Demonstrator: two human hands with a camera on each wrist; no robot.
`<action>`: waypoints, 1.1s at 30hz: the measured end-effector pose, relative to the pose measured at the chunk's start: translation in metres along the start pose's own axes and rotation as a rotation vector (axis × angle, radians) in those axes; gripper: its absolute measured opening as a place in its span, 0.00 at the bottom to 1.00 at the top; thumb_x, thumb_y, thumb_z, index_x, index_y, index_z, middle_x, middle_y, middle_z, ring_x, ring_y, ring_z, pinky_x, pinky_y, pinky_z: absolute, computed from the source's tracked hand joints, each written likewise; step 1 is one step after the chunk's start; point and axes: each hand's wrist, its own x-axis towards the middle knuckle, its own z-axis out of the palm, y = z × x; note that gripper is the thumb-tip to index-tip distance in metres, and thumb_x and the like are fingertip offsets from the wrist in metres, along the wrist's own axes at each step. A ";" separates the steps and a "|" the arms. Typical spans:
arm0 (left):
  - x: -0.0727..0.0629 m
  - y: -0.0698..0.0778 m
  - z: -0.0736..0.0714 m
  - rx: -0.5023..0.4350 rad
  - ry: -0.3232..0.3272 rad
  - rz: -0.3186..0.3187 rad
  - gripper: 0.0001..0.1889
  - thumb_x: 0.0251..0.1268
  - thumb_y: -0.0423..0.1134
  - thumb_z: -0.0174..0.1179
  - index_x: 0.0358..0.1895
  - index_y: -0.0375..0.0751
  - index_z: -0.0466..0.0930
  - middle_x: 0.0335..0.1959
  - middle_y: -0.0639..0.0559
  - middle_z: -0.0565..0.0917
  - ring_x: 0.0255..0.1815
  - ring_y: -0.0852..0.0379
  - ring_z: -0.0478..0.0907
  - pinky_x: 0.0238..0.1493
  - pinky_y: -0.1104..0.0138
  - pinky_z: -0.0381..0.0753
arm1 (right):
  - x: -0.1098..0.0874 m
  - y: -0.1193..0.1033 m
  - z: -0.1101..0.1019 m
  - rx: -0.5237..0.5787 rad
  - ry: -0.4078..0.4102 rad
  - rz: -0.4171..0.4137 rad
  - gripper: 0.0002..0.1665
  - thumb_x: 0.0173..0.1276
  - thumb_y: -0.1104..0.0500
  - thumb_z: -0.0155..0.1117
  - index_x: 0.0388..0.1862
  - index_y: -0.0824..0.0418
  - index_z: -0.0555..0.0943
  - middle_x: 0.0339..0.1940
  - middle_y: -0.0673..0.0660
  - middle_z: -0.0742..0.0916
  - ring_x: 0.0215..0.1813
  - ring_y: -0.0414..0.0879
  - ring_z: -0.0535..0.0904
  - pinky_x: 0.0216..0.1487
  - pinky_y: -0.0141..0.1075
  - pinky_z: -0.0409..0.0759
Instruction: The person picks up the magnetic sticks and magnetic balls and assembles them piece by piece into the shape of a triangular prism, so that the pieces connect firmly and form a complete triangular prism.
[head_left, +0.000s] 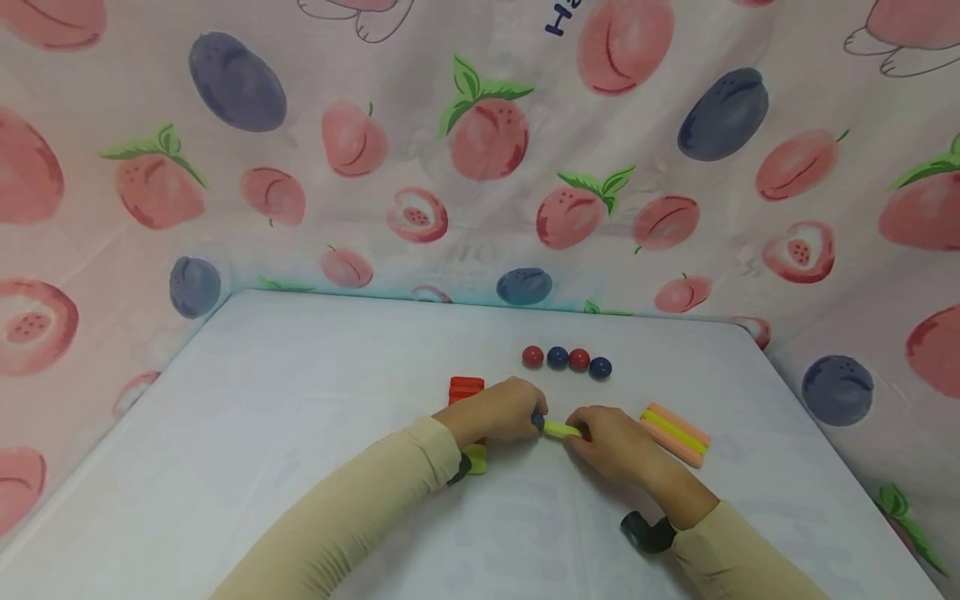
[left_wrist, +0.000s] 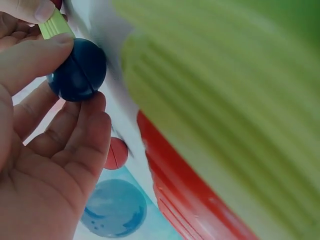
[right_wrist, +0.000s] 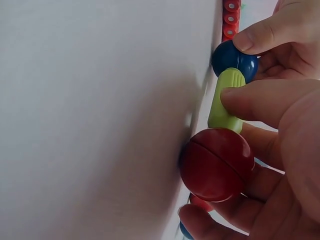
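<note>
My left hand [head_left: 513,408] pinches a dark blue ball [left_wrist: 77,70] between thumb and fingers. A short yellow-green rod [right_wrist: 225,102] meets this ball end-on, and my right hand [head_left: 611,437] grips that rod, its thumb along the side. At the rod's other end, in the right wrist view, a dark red ball [right_wrist: 217,165] sits against my right fingers; in the head view the right hand hides it. Whether the red ball is joined to the rod cannot be told. Both hands are low over the middle of the white table.
Behind the hands lies a row of loose balls, red [head_left: 532,357] and blue [head_left: 557,357] alternating. Orange and yellow rods [head_left: 678,432] lie right of the right hand. Red rods [head_left: 467,387] and yellow-green rods [head_left: 477,459] lie partly under the left forearm. A fruit-print cloth [head_left: 465,200] hangs behind.
</note>
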 end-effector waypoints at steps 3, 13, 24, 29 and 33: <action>-0.001 -0.002 0.000 0.000 0.006 -0.001 0.21 0.63 0.37 0.70 0.60 0.42 0.82 0.50 0.53 0.84 0.45 0.58 0.76 0.53 0.66 0.79 | 0.001 0.000 -0.001 0.007 0.002 -0.008 0.11 0.68 0.59 0.70 0.47 0.61 0.85 0.31 0.47 0.81 0.33 0.43 0.74 0.42 0.39 0.78; -0.021 -0.020 -0.018 -0.020 0.049 -0.001 0.24 0.65 0.38 0.67 0.65 0.43 0.78 0.59 0.48 0.81 0.61 0.52 0.75 0.61 0.60 0.75 | 0.006 -0.004 -0.001 0.026 0.012 -0.008 0.17 0.66 0.59 0.71 0.53 0.59 0.84 0.39 0.49 0.84 0.38 0.43 0.77 0.48 0.42 0.81; -0.055 -0.043 -0.025 -0.078 0.086 -0.027 0.19 0.63 0.37 0.70 0.58 0.41 0.82 0.49 0.50 0.83 0.47 0.55 0.77 0.49 0.65 0.82 | 0.004 -0.002 -0.005 0.052 -0.013 0.034 0.18 0.66 0.59 0.71 0.54 0.58 0.82 0.41 0.50 0.84 0.42 0.44 0.78 0.50 0.43 0.81; -0.073 -0.046 -0.024 -0.079 0.083 -0.029 0.20 0.62 0.36 0.71 0.57 0.40 0.82 0.47 0.53 0.82 0.49 0.54 0.76 0.49 0.63 0.82 | 0.003 -0.001 -0.008 0.054 -0.037 0.084 0.24 0.65 0.56 0.73 0.59 0.58 0.80 0.45 0.52 0.84 0.42 0.45 0.77 0.47 0.40 0.82; -0.087 -0.047 -0.021 -0.070 0.084 -0.021 0.19 0.60 0.36 0.72 0.55 0.41 0.83 0.43 0.56 0.81 0.48 0.55 0.75 0.48 0.63 0.81 | 0.003 0.003 -0.009 0.031 -0.049 0.119 0.28 0.64 0.53 0.74 0.61 0.57 0.79 0.47 0.52 0.84 0.44 0.46 0.77 0.49 0.42 0.82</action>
